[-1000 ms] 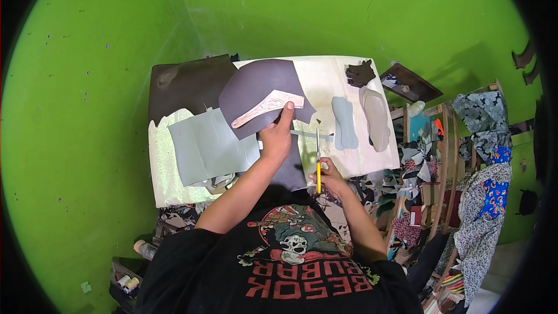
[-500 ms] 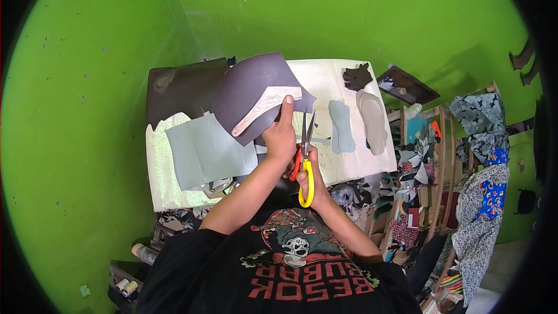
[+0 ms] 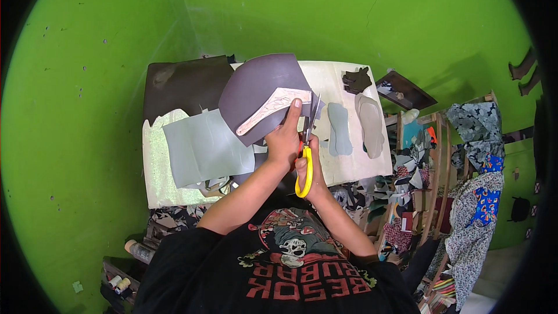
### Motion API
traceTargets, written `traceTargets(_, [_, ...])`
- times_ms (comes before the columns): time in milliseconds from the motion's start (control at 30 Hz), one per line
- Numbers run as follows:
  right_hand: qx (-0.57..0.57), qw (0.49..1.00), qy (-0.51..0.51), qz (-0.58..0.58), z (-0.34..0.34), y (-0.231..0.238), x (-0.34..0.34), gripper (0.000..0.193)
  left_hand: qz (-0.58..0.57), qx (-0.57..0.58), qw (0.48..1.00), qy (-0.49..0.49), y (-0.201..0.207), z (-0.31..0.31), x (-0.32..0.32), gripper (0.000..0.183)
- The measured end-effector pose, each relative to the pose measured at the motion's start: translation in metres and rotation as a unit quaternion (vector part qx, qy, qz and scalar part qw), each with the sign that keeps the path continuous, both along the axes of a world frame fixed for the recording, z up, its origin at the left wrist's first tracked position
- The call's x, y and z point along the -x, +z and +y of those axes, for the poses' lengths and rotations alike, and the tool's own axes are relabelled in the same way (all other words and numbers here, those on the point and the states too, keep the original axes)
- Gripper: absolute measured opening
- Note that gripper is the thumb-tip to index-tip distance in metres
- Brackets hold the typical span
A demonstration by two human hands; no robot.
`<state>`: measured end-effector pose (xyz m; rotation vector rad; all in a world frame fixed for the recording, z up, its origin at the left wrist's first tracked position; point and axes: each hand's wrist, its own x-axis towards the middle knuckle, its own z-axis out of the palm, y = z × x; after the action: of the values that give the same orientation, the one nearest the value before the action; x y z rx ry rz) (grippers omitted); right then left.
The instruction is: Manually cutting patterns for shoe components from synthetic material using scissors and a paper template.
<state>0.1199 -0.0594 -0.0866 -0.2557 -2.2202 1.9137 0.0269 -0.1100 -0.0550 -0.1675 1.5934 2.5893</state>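
My left hand grips a dark purplish-grey sheet, leather-like, with its thumb pressing a pale, boomerang-shaped pattern piece flat against it. Scissors with yellow and red handles are in my right hand. Their blades point up and away from me and meet the sheet's right edge, close to the wide end of the pattern piece. Part of the sheet's lower edge is hidden behind my left hand.
A pale work table lies beneath. On it are a grey-green sheet, a dark brown sheet, sole-shaped pieces and dark scraps. A wooden rack with offcuts and fabric stands right; green walls close in behind and left.
The sheet and pattern piece have shifted slightly right. The scissors' blades have come up against the sheet's right edge and drawn closer together.
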Motion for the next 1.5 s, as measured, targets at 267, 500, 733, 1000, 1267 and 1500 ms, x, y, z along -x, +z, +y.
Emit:
traceTargets(267, [-0.018, 0.997, -0.047, 0.062, -0.003, 0.0, 0.004, 0.082, 0.006, -0.011, 1.0, -0.014, 0.004, 0.002, -0.002, 0.035])
traceTargets(500, [-0.053, 0.993, -0.086, 0.066, -0.001, 0.0, 0.002, 0.07, -0.005, 0.041, 0.999, -0.017, 0.013, 0.004, -0.007, 0.042])
traceTargets(733, [0.012, 0.997, -0.08, 0.014, 0.0, 0.005, 0.0, 0.062, -0.012, 0.01, 1.0, -0.02, 0.001, 0.006, -0.003, 0.043])
traceTargets(1000, [0.054, 0.994, -0.091, -0.023, 0.001, 0.009, 0.002, 0.06, -0.024, -0.008, 0.997, -0.076, 0.007, 0.001, 0.0, 0.046])
traceTargets(1267, [-0.064, 0.981, -0.129, 0.127, 0.009, -0.018, 0.013, 0.059, -0.021, -0.052, 0.993, -0.104, 0.004, 0.002, -0.003, 0.041])
traceTargets(1500, [0.052, 0.992, -0.114, 0.011, 0.006, 0.005, 0.004, 0.061, -0.045, -0.035, 0.988, -0.145, 0.001, -0.002, -0.002, 0.037])
